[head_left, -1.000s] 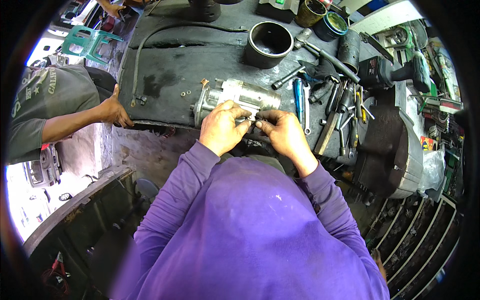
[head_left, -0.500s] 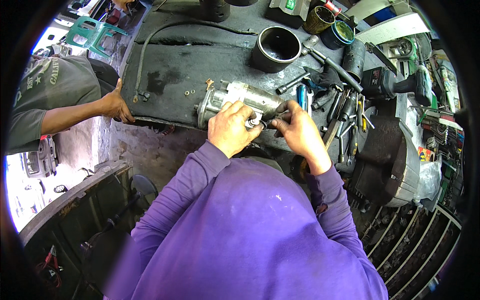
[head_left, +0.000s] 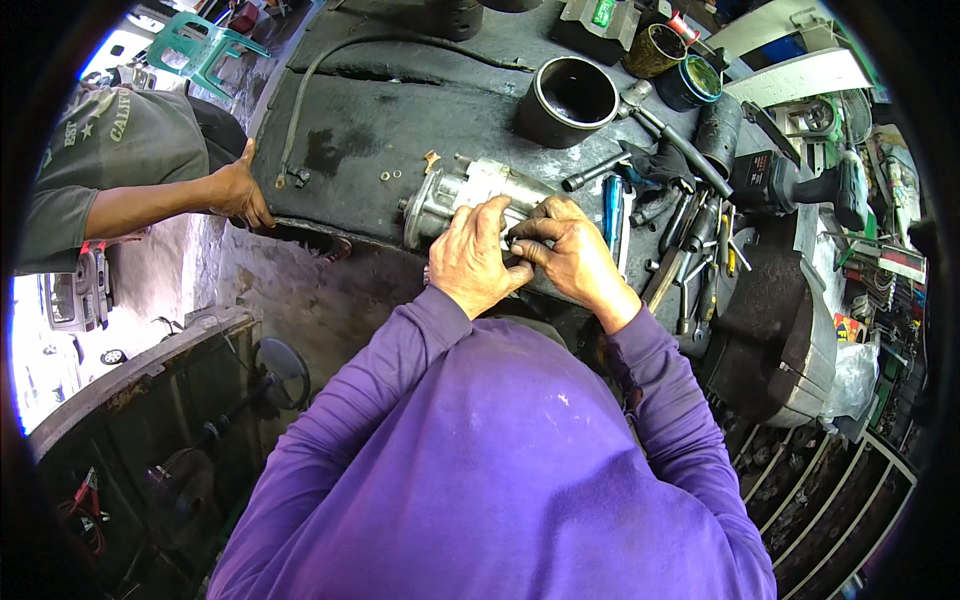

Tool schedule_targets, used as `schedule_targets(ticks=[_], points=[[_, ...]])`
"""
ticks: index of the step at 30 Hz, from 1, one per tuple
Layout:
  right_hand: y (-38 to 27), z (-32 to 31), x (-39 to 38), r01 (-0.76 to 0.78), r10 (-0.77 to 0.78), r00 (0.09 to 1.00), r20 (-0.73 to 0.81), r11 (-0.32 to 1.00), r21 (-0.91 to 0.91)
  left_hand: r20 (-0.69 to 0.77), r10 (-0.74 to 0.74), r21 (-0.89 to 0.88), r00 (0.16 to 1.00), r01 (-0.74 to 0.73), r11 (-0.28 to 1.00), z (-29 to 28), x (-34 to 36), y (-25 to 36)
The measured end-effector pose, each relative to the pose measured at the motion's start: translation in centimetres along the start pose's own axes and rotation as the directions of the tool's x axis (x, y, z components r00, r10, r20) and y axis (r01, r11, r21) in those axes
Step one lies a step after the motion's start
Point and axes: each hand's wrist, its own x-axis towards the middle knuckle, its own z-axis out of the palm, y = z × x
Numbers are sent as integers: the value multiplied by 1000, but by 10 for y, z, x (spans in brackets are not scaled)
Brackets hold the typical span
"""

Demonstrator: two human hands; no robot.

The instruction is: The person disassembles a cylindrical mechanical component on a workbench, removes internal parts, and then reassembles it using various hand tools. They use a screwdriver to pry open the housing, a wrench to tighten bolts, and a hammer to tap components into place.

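A silver cylindrical starter motor [head_left: 497,182] lies on its side near the front edge of the dark workbench. My left hand [head_left: 470,258] holds it from the near side, fingers curled over the body and thumb pointing right. Close beside it, my right hand [head_left: 578,252] is closed, its thumb and bent fingers pinched together at the motor's near side. Whatever sits in that pinch is hidden by the fingers. Two small nuts [head_left: 390,175] and a small copper-coloured piece [head_left: 431,160] lie just beyond the motor.
An open black cylinder [head_left: 572,100] stands behind the motor. To the right are a blue-handled screwdriver [head_left: 612,208], several sockets and wrenches, and a cordless impact wrench [head_left: 790,182]. At left, another person's hand [head_left: 240,190] rests on the bench [head_left: 340,100] edge, near a bent cable [head_left: 303,95].
My right hand has come in closer to my left, and its fingers have drawn together over the motor's near side. The whole view has shifted slightly.
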Motion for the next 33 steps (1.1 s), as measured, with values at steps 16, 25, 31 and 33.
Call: schedule_targets(ticks=[16,25,31,33], points=[[-7,2,5,122,-114,992,46,953,-277,-26,-23,-26,999,23,999,7,-7,1],[-17,5,7,148,-136,989,60,844,-516,-93,41,43,995,-37,998,8,-5,1],[-10,5,24,218,-106,966,236,826,-520,-99,65,97,993,-55,994,11,-5,0],[-7,4,27,245,-145,962,230,831,-500,-84,50,104,995,-41,994,11,-5,0]])
